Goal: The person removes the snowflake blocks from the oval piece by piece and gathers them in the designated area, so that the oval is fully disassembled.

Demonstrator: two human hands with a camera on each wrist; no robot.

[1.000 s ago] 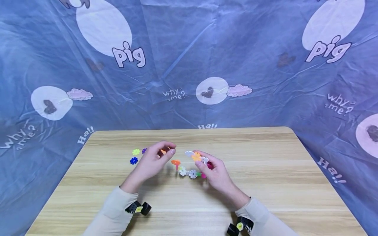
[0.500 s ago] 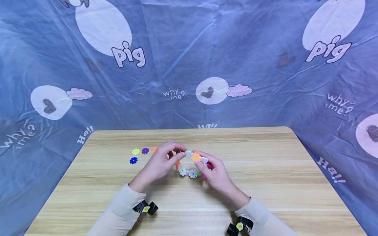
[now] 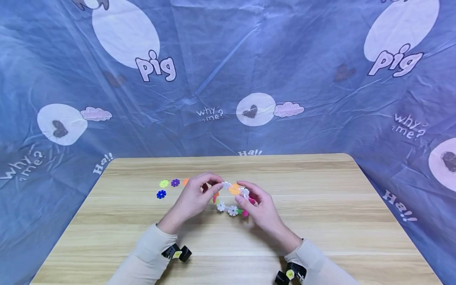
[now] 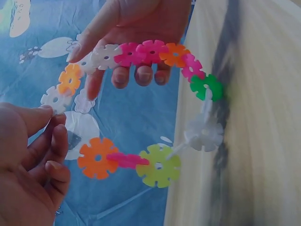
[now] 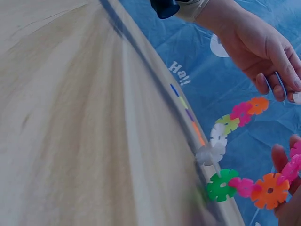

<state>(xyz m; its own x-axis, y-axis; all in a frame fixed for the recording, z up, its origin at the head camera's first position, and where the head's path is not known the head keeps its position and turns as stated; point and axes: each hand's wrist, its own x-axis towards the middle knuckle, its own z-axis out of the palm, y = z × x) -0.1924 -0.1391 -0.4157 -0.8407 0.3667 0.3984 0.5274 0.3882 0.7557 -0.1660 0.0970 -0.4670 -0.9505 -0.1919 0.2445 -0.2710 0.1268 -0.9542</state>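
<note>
A curved chain of interlocking plastic snowflake discs is raised between the hands, its pieces white, orange, pink, green and yellow. My left hand (image 3: pixel 195 198) pinches the white end disc (image 4: pixel 55 100) between thumb and fingers. At the chain's right side, my right hand (image 3: pixel 261 206) curls its fingers round the white and pink discs (image 4: pixel 130 54); its thumb and index fingertip stand apart. Between the hands sits an orange disc (image 3: pixel 234 189). The other end of the chain, an orange disc (image 4: pixel 98 157), is free below the left fingers. The green disc (image 5: pixel 222 185) hangs near the table.
Loose discs lie on the wooden table (image 3: pixel 306 229) left of the hands: yellow-green (image 3: pixel 164 183), purple (image 3: pixel 175 183), blue (image 3: pixel 161 194) and an orange one (image 3: pixel 185 182) partly behind the left hand. A blue printed cloth (image 3: pixel 221 71) hangs behind and beside the table.
My left hand has moved right from above the table to the white end disc and now pinches it. The orange disc has shifted slightly left, away from the right fingertips, which have parted a little.
</note>
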